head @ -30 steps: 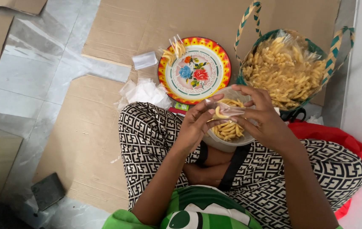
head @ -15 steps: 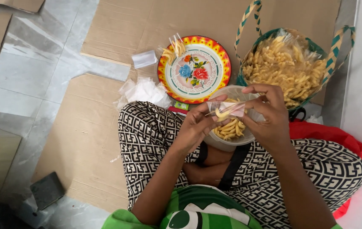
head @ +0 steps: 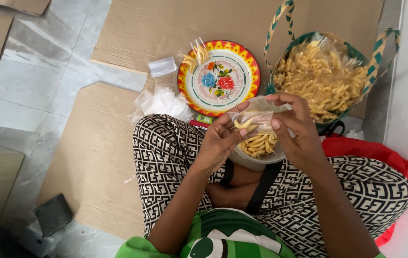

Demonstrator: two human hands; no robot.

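While the left hand (head: 220, 138) pinches a small clear bag (head: 254, 120) at frame centre, above the plastic bowl (head: 261, 160) on the lap, the right hand (head: 297, 129) grips its other side; a woven basket (head: 380, 52) stands upper right.

I note a red-and-yellow floral plate (head: 219, 79) beyond my hands and a green-and-tan woven basket (head: 280, 28) beyond the right hand.

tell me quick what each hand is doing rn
Left hand: fingers pinched on the small clear bag of yellow snack sticks.
Right hand: fingers pinched on the same bag's other side.
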